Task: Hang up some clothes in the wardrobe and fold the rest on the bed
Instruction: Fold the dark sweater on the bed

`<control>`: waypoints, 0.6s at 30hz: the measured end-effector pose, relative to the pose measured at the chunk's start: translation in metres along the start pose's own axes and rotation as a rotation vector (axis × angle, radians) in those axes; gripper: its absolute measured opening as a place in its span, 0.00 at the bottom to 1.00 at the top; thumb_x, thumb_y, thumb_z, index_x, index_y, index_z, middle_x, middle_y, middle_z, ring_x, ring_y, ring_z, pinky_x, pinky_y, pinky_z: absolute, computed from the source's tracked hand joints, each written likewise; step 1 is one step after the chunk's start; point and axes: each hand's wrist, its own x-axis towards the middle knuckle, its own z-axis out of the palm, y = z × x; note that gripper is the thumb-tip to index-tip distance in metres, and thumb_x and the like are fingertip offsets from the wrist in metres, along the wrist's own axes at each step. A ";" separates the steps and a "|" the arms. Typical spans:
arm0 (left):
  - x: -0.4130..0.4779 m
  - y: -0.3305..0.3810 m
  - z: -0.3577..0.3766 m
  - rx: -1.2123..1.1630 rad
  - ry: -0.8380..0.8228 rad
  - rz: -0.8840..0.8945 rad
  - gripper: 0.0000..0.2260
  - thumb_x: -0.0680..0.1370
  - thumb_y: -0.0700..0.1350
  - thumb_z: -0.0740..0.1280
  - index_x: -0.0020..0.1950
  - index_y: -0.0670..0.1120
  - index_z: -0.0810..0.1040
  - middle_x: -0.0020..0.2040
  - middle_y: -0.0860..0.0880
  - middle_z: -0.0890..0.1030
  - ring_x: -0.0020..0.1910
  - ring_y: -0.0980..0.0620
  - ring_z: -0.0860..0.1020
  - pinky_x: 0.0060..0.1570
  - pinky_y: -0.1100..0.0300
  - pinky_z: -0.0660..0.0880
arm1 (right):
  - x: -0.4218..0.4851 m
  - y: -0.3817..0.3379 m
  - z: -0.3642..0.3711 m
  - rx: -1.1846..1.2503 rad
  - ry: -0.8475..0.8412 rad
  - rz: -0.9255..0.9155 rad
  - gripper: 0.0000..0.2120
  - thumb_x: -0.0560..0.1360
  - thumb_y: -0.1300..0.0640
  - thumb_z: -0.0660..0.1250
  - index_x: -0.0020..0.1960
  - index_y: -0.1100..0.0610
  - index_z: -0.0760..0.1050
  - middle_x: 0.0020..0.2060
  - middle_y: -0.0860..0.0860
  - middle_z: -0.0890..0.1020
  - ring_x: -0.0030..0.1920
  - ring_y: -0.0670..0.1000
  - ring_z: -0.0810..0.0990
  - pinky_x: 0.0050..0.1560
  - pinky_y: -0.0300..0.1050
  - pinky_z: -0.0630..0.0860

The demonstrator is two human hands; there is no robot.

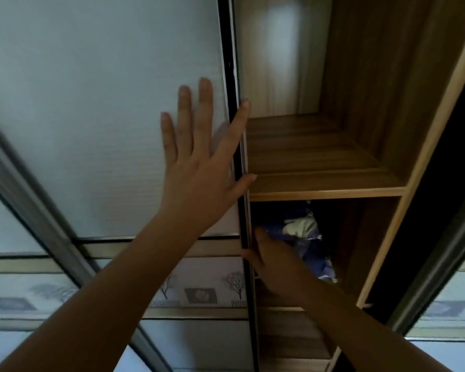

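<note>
My left hand lies flat with spread, straight fingers on the frosted sliding wardrobe door, its index finger and thumb reaching over the door's dark edge. Lower down, my right hand grips that same door edge, thumb on the outside and fingers behind it. The wardrobe stands partly uncovered, showing wooden shelves. In the compartment below the upper shelf lies a heap of blue and pale clothes, just behind my right hand.
The upper wooden shelf holds nothing visible. A wooden side panel bounds the compartments on the right. A second sliding door frame runs along the right. The door's lower band carries a tree pattern.
</note>
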 end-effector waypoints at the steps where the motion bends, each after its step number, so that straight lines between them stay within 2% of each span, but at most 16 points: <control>1: -0.004 -0.009 -0.002 0.004 -0.008 -0.008 0.43 0.76 0.67 0.64 0.82 0.51 0.48 0.80 0.32 0.46 0.78 0.30 0.44 0.73 0.30 0.48 | 0.004 -0.007 0.004 -0.011 -0.010 -0.015 0.26 0.83 0.41 0.56 0.73 0.58 0.63 0.52 0.58 0.83 0.49 0.58 0.82 0.44 0.50 0.75; 4: -0.016 -0.034 -0.009 0.016 -0.045 -0.044 0.43 0.77 0.67 0.63 0.82 0.51 0.47 0.80 0.34 0.43 0.79 0.33 0.42 0.74 0.32 0.49 | 0.016 -0.031 0.015 -0.020 -0.062 -0.061 0.25 0.83 0.41 0.55 0.72 0.57 0.62 0.53 0.58 0.82 0.49 0.58 0.81 0.43 0.48 0.73; 11: -0.039 -0.083 -0.022 0.065 -0.111 -0.137 0.45 0.76 0.66 0.65 0.82 0.52 0.42 0.81 0.38 0.40 0.80 0.38 0.40 0.76 0.36 0.51 | 0.043 -0.080 0.036 0.042 -0.140 -0.151 0.20 0.83 0.40 0.55 0.64 0.54 0.65 0.47 0.54 0.81 0.43 0.55 0.81 0.42 0.52 0.78; 18: -0.057 -0.131 -0.023 0.034 -0.115 -0.170 0.46 0.75 0.63 0.69 0.82 0.51 0.45 0.81 0.39 0.40 0.80 0.39 0.41 0.77 0.41 0.55 | 0.066 -0.121 0.059 0.063 -0.210 -0.188 0.20 0.83 0.40 0.55 0.66 0.55 0.64 0.41 0.50 0.76 0.40 0.52 0.79 0.36 0.46 0.72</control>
